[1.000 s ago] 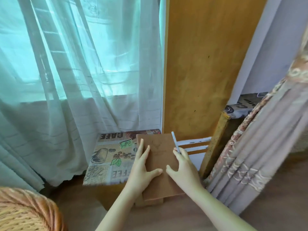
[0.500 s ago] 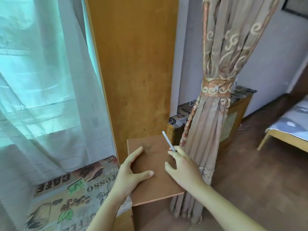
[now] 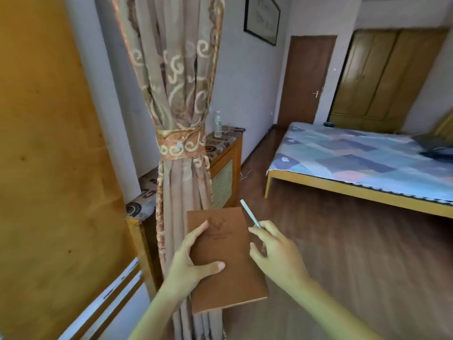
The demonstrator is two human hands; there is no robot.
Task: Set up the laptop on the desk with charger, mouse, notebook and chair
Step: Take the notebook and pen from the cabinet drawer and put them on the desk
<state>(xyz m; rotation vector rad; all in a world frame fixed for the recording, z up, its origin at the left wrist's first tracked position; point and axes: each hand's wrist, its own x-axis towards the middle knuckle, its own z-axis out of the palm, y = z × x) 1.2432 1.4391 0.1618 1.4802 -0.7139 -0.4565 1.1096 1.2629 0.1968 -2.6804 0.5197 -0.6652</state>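
In the lower centre of the frame I see the left hand (image 3: 188, 263) gripping the brown notebook (image 3: 225, 261), thumb on the cover. The right hand (image 3: 277, 253) pinches a white pen (image 3: 250, 216) beside its right edge.
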